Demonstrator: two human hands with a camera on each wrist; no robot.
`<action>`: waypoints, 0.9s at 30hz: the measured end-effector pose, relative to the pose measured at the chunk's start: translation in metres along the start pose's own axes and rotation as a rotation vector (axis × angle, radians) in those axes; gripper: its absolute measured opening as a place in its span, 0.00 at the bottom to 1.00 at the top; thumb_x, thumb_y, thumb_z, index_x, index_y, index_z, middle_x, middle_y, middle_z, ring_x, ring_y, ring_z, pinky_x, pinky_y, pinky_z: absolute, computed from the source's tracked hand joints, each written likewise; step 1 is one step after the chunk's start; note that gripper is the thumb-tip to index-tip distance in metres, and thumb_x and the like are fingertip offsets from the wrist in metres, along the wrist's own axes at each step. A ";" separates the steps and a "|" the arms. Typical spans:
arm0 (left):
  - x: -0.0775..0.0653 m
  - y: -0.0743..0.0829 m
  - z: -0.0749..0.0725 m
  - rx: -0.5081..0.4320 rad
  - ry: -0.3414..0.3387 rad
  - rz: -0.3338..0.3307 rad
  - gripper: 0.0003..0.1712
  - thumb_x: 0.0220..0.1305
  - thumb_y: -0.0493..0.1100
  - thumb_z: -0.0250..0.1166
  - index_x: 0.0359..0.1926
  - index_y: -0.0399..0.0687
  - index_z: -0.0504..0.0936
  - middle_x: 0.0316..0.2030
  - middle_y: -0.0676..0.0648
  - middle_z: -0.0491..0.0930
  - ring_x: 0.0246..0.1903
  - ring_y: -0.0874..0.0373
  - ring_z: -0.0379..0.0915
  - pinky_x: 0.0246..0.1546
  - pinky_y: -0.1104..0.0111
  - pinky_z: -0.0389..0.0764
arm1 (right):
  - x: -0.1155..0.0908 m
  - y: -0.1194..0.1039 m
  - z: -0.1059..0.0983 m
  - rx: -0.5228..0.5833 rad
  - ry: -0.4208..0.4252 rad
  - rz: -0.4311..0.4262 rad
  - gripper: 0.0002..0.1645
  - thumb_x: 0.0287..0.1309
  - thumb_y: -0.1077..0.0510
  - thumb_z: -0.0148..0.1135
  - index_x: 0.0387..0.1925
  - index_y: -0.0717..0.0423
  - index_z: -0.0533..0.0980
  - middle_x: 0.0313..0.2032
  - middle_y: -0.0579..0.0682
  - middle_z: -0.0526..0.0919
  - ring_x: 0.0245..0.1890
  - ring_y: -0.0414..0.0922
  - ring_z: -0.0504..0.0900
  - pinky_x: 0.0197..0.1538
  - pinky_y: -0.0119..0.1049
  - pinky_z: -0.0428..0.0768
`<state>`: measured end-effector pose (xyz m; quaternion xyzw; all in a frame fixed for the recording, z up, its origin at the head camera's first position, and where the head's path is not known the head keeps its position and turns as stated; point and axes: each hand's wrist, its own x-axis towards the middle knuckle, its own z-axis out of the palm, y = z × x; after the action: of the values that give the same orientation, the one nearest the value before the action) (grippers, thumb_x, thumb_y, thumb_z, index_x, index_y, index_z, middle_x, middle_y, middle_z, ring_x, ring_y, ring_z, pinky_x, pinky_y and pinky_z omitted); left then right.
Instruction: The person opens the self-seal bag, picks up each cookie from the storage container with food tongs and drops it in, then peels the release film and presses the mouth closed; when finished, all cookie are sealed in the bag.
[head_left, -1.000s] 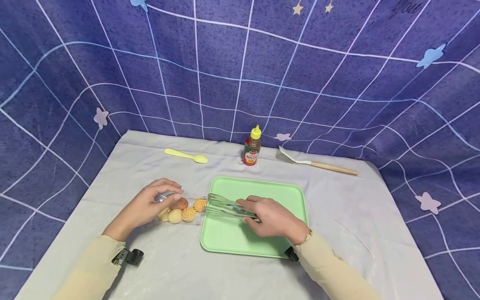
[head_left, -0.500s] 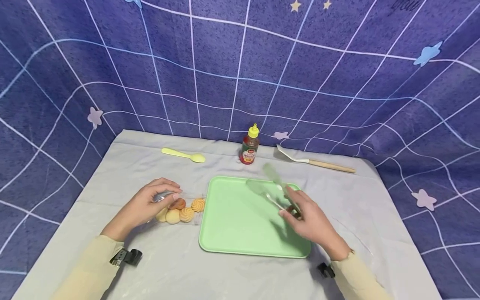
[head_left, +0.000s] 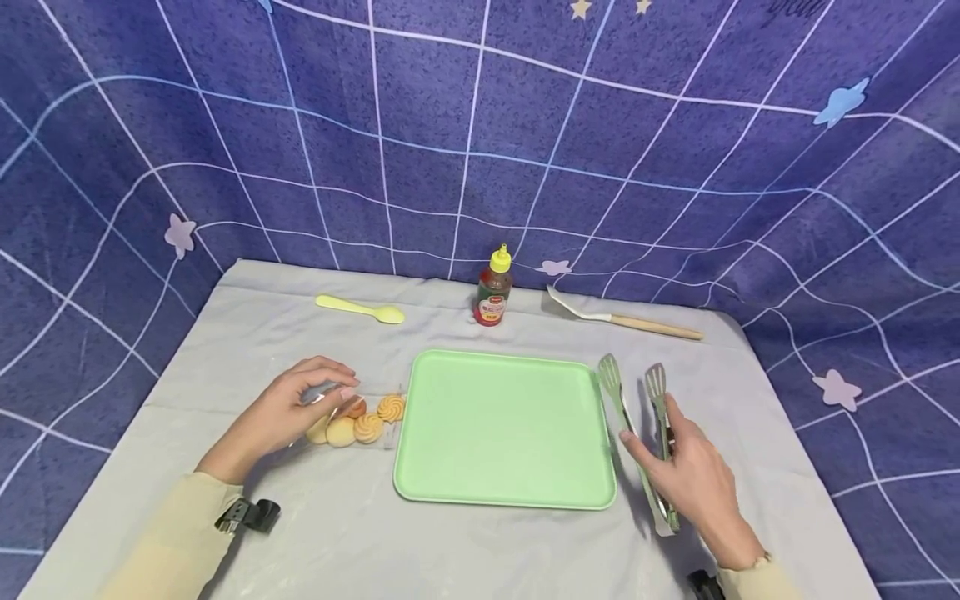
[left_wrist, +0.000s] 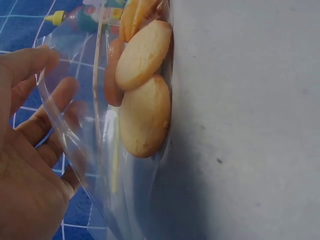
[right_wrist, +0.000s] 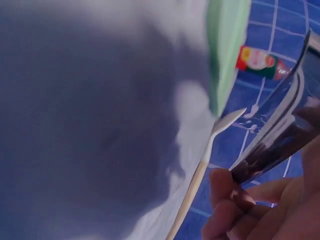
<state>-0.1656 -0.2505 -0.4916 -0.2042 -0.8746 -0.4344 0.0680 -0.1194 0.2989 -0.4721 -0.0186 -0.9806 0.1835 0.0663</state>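
My left hand point(head_left: 281, 417) holds the mouth of a clear plastic bag point(left_wrist: 75, 135) that lies left of the tray. Inside it are several cookies point(head_left: 341, 432), some smooth and round, some swirled. Through the film in the left wrist view, fingertips show curved behind the bag's edge. To the right of the tray, my right hand point(head_left: 697, 479) grips a pair of metal tongs point(head_left: 657, 390), thumb by one arm and fingers by the other. The tongs' slotted ends are spread apart and point away from me. In the right wrist view only part of the tongs shows.
A green tray point(head_left: 506, 433) lies in the middle of the cloth-covered table point(head_left: 465, 550). Behind it are a yellow spoon point(head_left: 388, 314), a sauce bottle with a yellow cap point(head_left: 492, 300) and a wooden-handled spatula point(head_left: 656, 326). A blue curtain point(head_left: 420, 125) hangs behind the table.
My right hand has swung the tongs from the bag's end over the tray to the tray's right side, where their ends are wider apart. The left hand stays at the bag.
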 end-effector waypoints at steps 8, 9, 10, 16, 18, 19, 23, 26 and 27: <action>-0.001 0.001 -0.001 -0.018 0.008 0.026 0.07 0.70 0.38 0.67 0.46 0.46 0.88 0.49 0.55 0.80 0.54 0.56 0.73 0.59 0.78 0.65 | 0.001 0.016 0.012 -0.129 -0.035 0.022 0.67 0.53 0.17 0.57 0.77 0.59 0.56 0.51 0.71 0.77 0.39 0.67 0.82 0.23 0.56 0.77; -0.001 0.001 -0.001 -0.022 0.008 0.030 0.07 0.70 0.37 0.67 0.46 0.46 0.88 0.49 0.54 0.81 0.54 0.55 0.73 0.60 0.78 0.65 | 0.001 0.016 0.013 -0.136 -0.038 0.019 0.67 0.53 0.17 0.57 0.77 0.60 0.57 0.51 0.72 0.77 0.39 0.67 0.82 0.22 0.55 0.77; -0.001 0.001 -0.001 -0.028 0.006 0.032 0.07 0.70 0.38 0.67 0.47 0.46 0.88 0.49 0.54 0.81 0.54 0.55 0.73 0.60 0.77 0.65 | 0.001 0.016 0.014 -0.141 -0.043 0.018 0.67 0.53 0.17 0.57 0.76 0.61 0.57 0.51 0.72 0.78 0.38 0.66 0.82 0.21 0.53 0.76; 0.000 0.002 -0.001 -0.028 0.001 0.045 0.08 0.70 0.37 0.67 0.47 0.46 0.88 0.50 0.53 0.81 0.54 0.54 0.73 0.60 0.77 0.65 | 0.003 0.015 0.014 -0.209 -0.095 0.000 0.69 0.50 0.16 0.58 0.73 0.66 0.61 0.44 0.71 0.79 0.32 0.62 0.82 0.16 0.47 0.72; 0.000 0.002 -0.001 -0.020 0.005 0.051 0.07 0.69 0.36 0.68 0.46 0.46 0.88 0.50 0.52 0.80 0.54 0.54 0.73 0.59 0.78 0.65 | 0.005 0.014 0.009 -0.243 -0.123 -0.014 0.70 0.50 0.14 0.56 0.73 0.66 0.61 0.40 0.69 0.80 0.30 0.62 0.81 0.17 0.49 0.72; 0.000 0.002 -0.002 -0.017 0.006 0.052 0.07 0.69 0.36 0.68 0.46 0.46 0.88 0.50 0.53 0.80 0.54 0.54 0.73 0.59 0.79 0.65 | 0.007 0.013 0.006 -0.263 -0.138 -0.022 0.71 0.49 0.14 0.56 0.73 0.66 0.61 0.38 0.68 0.81 0.28 0.61 0.81 0.18 0.49 0.71; 0.001 0.002 -0.002 -0.012 0.005 0.059 0.07 0.69 0.35 0.67 0.46 0.46 0.88 0.50 0.53 0.80 0.54 0.54 0.73 0.59 0.80 0.64 | 0.014 0.004 -0.015 -0.306 -0.236 -0.022 0.68 0.51 0.13 0.51 0.73 0.62 0.63 0.32 0.67 0.83 0.27 0.63 0.82 0.21 0.52 0.72; 0.001 0.001 -0.002 -0.015 0.002 0.062 0.07 0.69 0.35 0.67 0.46 0.46 0.87 0.50 0.52 0.80 0.54 0.53 0.73 0.59 0.79 0.64 | 0.021 -0.011 -0.034 -0.276 -0.245 -0.029 0.62 0.57 0.15 0.48 0.71 0.61 0.66 0.35 0.65 0.85 0.32 0.65 0.84 0.22 0.54 0.74; 0.000 0.001 -0.002 -0.017 0.000 0.061 0.07 0.69 0.35 0.67 0.46 0.46 0.87 0.50 0.52 0.80 0.54 0.53 0.73 0.59 0.79 0.64 | 0.024 -0.018 -0.039 -0.252 -0.220 -0.054 0.58 0.60 0.18 0.49 0.70 0.61 0.68 0.38 0.63 0.86 0.35 0.65 0.85 0.22 0.53 0.75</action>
<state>-0.1655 -0.2511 -0.4896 -0.2314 -0.8643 -0.4394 0.0793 -0.1383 0.2970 -0.4268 0.0199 -0.9973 0.0582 -0.0392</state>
